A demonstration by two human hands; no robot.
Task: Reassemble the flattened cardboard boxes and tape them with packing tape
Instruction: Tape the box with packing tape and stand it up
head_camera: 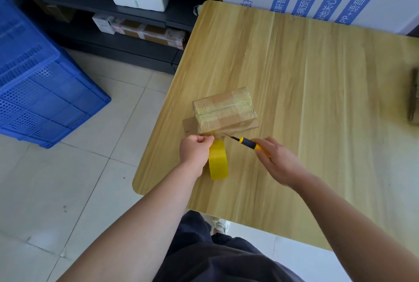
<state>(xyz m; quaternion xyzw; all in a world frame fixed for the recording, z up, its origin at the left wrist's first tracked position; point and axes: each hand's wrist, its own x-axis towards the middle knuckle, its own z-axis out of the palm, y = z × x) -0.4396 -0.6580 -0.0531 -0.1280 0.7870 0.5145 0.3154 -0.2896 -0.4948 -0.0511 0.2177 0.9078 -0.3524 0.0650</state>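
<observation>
One glossy tape roll (218, 161) in left hand (195, 151), slim knife (247, 142) in right hand (276, 161).

On the wooden table (317, 77) lies a small taped box (224, 109). At its 6 o'clock the left hand (195, 149) holds a yellow tape roll (218, 160). At 3 o'clock of the roll, the right hand (278, 161) grips a knife (246, 141), its tip perhaps touching the box.

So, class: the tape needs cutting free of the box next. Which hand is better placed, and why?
Right, probably. The right hand holds the knife, its blade tip pointing between the box and the tape roll. The left hand grips that roll, so it is occupied.
</observation>
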